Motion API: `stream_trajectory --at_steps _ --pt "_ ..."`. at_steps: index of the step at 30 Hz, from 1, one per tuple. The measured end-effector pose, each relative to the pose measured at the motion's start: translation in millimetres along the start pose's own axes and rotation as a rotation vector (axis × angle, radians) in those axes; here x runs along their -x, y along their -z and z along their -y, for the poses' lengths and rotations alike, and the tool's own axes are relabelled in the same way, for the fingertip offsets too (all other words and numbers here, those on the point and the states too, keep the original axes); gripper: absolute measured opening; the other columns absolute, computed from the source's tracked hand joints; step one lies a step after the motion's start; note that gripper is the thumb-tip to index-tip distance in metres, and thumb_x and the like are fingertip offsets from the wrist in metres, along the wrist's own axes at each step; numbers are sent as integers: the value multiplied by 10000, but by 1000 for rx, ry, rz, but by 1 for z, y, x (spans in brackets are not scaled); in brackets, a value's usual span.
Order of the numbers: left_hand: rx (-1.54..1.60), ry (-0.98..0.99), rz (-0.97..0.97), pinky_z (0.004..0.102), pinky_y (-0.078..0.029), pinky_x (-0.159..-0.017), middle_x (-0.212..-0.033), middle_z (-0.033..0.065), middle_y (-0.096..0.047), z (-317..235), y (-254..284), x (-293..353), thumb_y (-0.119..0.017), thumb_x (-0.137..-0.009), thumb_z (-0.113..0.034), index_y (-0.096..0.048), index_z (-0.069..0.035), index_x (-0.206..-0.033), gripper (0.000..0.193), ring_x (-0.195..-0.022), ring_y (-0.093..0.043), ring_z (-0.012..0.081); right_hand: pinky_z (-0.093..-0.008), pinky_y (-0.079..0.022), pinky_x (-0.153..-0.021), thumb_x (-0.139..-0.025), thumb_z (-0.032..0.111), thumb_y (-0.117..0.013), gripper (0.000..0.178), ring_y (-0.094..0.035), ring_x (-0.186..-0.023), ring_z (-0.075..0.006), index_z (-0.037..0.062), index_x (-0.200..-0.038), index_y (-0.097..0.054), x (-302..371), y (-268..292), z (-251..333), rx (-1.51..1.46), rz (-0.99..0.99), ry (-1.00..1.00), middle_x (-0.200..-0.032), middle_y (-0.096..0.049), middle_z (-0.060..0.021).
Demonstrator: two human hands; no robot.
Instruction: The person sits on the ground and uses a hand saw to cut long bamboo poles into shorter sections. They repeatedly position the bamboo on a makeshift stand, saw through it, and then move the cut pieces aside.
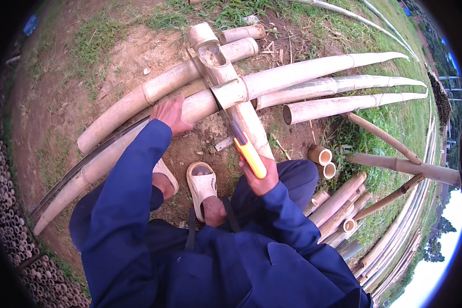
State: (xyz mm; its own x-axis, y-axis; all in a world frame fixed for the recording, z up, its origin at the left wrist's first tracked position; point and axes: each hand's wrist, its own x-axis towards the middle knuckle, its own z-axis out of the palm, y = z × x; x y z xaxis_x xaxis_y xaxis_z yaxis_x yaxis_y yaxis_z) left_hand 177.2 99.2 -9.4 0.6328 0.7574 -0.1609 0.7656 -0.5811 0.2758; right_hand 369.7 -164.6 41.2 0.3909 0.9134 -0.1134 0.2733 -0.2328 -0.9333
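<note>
A long pale bamboo pole lies across another bamboo piece that has a notch cut near its far end. My left hand grips the pole left of the saw, its fingers wrapped over the top. In my right hand is the yellow-orange handle of a hand saw. Its blade slants up and away across the pole, at a dark gap in the bamboo beside the notched piece. How deep the blade sits I cannot tell.
Another bamboo pole lies just beyond. To the right are more long poles, short cut pieces and a propped bamboo frame. Stacked bamboo ends fill the far left. My sandalled foot is under the pole.
</note>
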Motion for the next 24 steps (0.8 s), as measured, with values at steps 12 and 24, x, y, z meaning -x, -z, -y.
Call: stream_trajectory --at_steps 12,24 --pt "0 55 56 510 -558 -911 -1084 259 -704 -2 -4 -2 -858 -630 -439 -589 5 -1241 801 -1020 -699 423 -345 -559 -693 -884 38 -734 263 -743 -712 -248 -24 -1140 -720 94 41 32 87 15 -94 -841 -754 -158" --pt "-69 6 -1 526 -578 -868 -1061 248 -710 8 -30 12 -884 -624 -482 -566 -20 -1268 855 -978 -714 423 -294 -549 -715 -872 14 -743 319 -721 -740 -172 -42 -1185 -721 120 111 77 14 2 -126 -879 -765 -109"
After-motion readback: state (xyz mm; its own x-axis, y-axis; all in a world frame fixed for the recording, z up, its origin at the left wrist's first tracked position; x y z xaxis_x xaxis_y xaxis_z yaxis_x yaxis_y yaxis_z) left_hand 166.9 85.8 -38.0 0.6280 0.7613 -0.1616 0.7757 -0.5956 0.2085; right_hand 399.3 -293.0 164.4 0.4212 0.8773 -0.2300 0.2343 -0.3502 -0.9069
